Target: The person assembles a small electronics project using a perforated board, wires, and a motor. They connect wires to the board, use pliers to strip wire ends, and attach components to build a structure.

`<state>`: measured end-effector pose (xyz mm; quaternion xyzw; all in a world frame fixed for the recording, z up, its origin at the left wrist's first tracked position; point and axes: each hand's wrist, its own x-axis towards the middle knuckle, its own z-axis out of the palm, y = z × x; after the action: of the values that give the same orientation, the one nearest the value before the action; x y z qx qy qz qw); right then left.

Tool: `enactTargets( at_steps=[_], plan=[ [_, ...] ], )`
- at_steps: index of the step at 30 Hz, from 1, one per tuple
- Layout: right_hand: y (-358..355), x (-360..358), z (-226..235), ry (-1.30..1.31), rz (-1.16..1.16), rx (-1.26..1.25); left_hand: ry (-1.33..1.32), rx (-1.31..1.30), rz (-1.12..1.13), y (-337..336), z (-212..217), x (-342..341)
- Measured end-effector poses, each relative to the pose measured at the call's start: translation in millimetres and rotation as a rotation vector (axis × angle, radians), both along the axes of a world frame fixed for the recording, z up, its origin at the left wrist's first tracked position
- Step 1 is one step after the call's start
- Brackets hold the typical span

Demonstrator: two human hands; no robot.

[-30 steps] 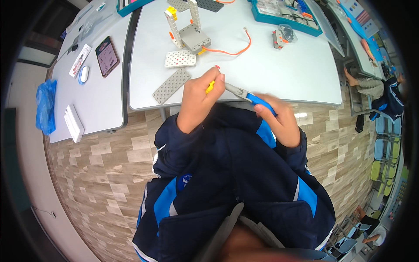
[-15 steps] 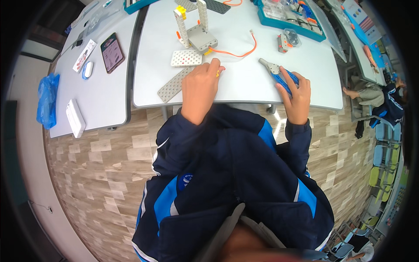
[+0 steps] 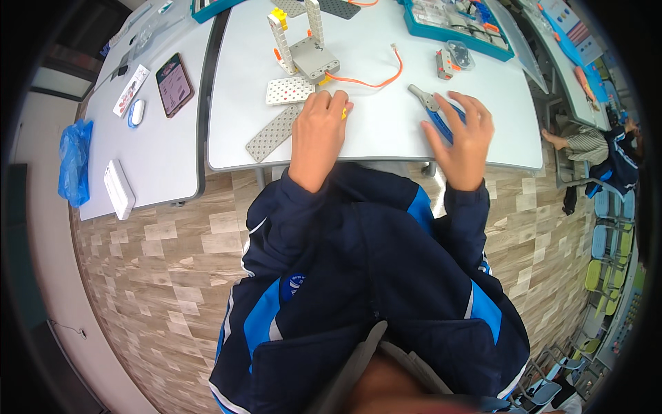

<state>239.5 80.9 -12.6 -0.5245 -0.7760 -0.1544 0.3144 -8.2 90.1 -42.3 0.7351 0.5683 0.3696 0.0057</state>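
Right hand [image 3: 460, 135] half hides blue pliers [image 3: 434, 114]; left hand [image 3: 318, 131] hides a yellow piece [image 3: 343, 112].

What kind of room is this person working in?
Probably a classroom or hobby workshop: pale tables bear perforated building plates, a teal parts tray and blue-handled pliers under the right hand; coloured chairs stand aside.

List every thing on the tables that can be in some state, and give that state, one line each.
Left hand: closed on a small yellow piece, resting on the table.
Right hand: fingers spread, lying over the blue-handled pliers.
Blue-handled pliers: flat on the table, jaws shut.
Grey block with two uprights: standing upright.
Orange cable: loose, curved, one end at the block.
Long perforated plate: lying flat.
Phone: screen lit.
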Motion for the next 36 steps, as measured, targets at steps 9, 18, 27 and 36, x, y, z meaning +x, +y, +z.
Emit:
enactTargets(
  at_steps=[9, 18, 27, 36],
  plan=[
    [25.9, -93.0, -20.1, 0.375, 0.415, -0.353, -0.307, -0.214, -0.155, -11.6, 8.5, -19.2],
    [29.4, -113.7, -15.3, 0.18, 0.473, -0.269, -0.475, -0.099, -0.145, -13.9, 2.2, -36.1],
    [52.9, -84.6, 23.1, -0.03, 0.535, -0.511, -0.561, -0.053, -0.118, -12.8, 0.5, -41.8],
    [284.5, -47.7, 103.9, 0.226, 0.409, -0.565, -0.162, 0.186, -0.084, -27.4, 12.1, -31.2]
  ],
)
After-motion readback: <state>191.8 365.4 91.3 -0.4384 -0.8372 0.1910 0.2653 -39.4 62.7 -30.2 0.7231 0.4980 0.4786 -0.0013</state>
